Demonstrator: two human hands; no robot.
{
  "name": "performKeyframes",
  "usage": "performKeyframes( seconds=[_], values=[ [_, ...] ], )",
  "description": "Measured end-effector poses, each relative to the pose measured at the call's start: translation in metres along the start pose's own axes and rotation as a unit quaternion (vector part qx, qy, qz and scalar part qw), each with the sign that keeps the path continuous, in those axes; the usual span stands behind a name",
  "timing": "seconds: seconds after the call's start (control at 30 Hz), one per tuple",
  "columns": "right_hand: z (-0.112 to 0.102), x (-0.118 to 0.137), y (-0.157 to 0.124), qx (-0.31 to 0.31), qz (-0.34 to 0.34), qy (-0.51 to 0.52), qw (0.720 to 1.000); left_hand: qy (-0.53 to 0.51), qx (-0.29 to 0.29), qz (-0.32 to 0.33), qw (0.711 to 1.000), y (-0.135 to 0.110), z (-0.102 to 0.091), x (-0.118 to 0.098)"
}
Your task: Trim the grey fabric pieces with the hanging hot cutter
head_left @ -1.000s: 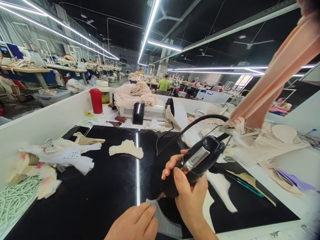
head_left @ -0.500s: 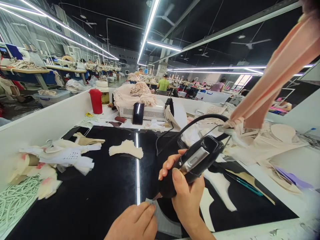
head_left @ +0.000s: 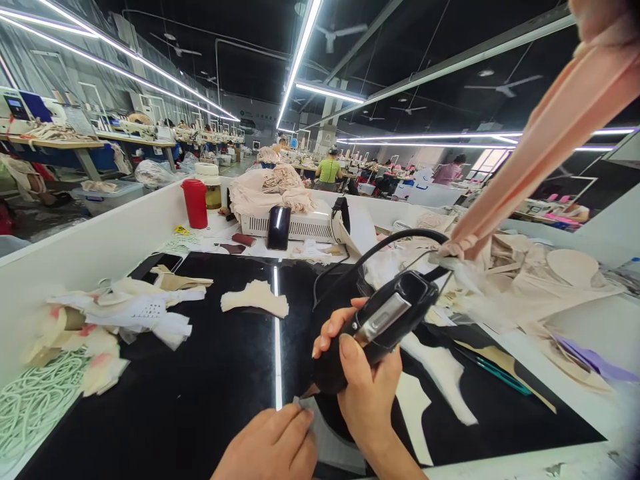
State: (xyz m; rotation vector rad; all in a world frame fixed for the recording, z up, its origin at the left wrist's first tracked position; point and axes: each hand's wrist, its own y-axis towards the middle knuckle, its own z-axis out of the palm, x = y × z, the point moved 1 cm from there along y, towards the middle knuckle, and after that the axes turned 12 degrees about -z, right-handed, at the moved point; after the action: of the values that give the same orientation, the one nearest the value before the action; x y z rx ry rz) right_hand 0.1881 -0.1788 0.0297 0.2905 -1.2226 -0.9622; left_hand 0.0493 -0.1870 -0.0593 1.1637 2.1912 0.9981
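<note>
My right hand [head_left: 363, 387] is wrapped round a black corded hand tool [head_left: 385, 320] with a silver plate on top. The tool's tip points down at the upper left edge of a grey fabric piece [head_left: 327, 440] lying on the black table [head_left: 200, 387]. My left hand [head_left: 273, 443] lies on that fabric piece, fingers together and pressing it flat just left of the tip. A black cable [head_left: 380, 250] loops from the tool's rear toward the back of the table.
Cream fabric cut-outs [head_left: 255, 298] and a scrap pile [head_left: 120, 313] lie on the left. White cut pieces [head_left: 440, 377] lie right of my hand. A white box-shaped machine [head_left: 300, 227], a red cup [head_left: 195, 203] and a phone [head_left: 278, 227] stand at the back. Peach fabric [head_left: 550, 133] hangs at upper right. Workers sit at distant tables.
My right hand and the tool have moved slightly left and down along the fabric edge. My left hand stays pressed on the grey piece.
</note>
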Motion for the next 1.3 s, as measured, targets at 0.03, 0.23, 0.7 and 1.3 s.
performKeyframes(
  seconds=[0.03, 0.23, 0.7, 1.3],
  values=[
    [0.0, -0.001, -0.001, 0.002, 0.0, 0.004, 1.0, -0.001, -0.005, -0.002, 1.0, 0.001, 0.0, 0.0],
    [0.004, -0.009, -0.003, 0.025, 0.009, 0.012, 1.0, -0.003, -0.019, -0.007, 1.0, 0.006, -0.003, -0.001],
    [-0.033, 0.03, 0.003, -0.014, 0.02, -0.027, 0.999, 0.001, 0.028, -0.008, 1.0, 0.007, -0.011, -0.001],
    [-0.053, 0.048, -0.017, -0.03, 0.0, -0.047, 0.998, 0.015, 0.135, -0.007, 0.991, 0.012, -0.024, 0.01]
  ],
)
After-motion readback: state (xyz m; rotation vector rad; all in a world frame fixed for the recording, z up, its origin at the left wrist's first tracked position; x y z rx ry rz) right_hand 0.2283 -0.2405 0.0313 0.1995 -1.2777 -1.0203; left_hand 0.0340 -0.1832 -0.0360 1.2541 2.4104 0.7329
